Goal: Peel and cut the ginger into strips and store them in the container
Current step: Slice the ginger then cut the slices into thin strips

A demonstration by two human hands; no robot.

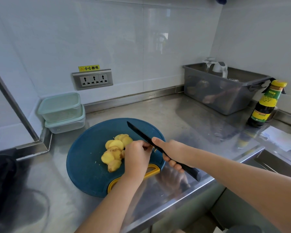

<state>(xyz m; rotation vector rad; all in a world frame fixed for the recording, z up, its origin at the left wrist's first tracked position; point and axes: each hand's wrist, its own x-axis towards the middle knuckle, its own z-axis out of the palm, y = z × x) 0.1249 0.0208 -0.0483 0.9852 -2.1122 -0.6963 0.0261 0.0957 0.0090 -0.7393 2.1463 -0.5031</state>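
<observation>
open: counter (183, 118) between board (87, 157) and bin (222, 93) | obstacle: stacked containers (62, 111) back-left

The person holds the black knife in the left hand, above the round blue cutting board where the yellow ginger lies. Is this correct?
Not quite. The head view shows the right hand gripping the black knife; the left hand only pinches at its blade. The rest holds: it is above the round blue cutting board where the yellow ginger lies.

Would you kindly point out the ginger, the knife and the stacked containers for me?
ginger (114, 146): head view, on a peeled yellow lobe.
knife (139, 133): head view, on the black blade.
stacked containers (60, 108): head view, on the upper one's wall.
</observation>
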